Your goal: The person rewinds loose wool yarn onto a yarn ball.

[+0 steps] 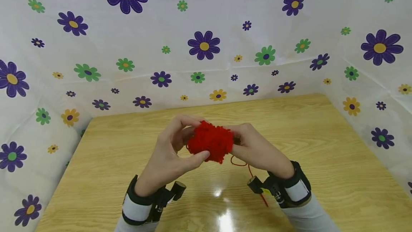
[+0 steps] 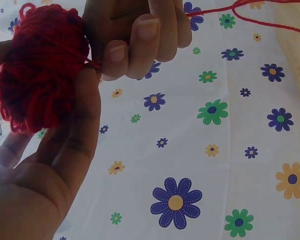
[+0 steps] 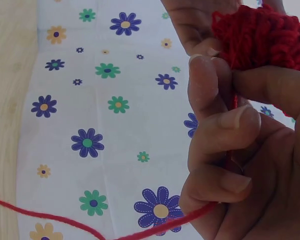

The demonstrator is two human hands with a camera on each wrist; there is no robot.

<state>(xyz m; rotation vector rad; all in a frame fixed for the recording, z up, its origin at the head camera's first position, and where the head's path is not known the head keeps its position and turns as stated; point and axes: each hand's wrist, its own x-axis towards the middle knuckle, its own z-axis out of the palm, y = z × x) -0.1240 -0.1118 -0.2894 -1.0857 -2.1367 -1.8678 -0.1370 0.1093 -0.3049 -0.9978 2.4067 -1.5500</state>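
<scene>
A bundle of red yarn (image 1: 210, 141) is held above the table in the head view, between both hands. My left hand (image 1: 172, 153) grips it from the left, thumb on the near side and fingers behind. At its right end, my right hand (image 1: 254, 148) has curled fingers with a strand of yarn (image 3: 234, 102) running through them, as the right wrist view shows. That strand leads from the bundle (image 2: 45, 70) across the palm, and a loose tail (image 1: 264, 200) hangs below the right hand toward the table.
A light wood table (image 1: 112, 174) lies beneath the hands. White cloth (image 1: 145, 38) printed with purple, green and yellow flowers stands behind it and along both sides. Each wrist wears a black strap with a small camera mount (image 1: 178, 189).
</scene>
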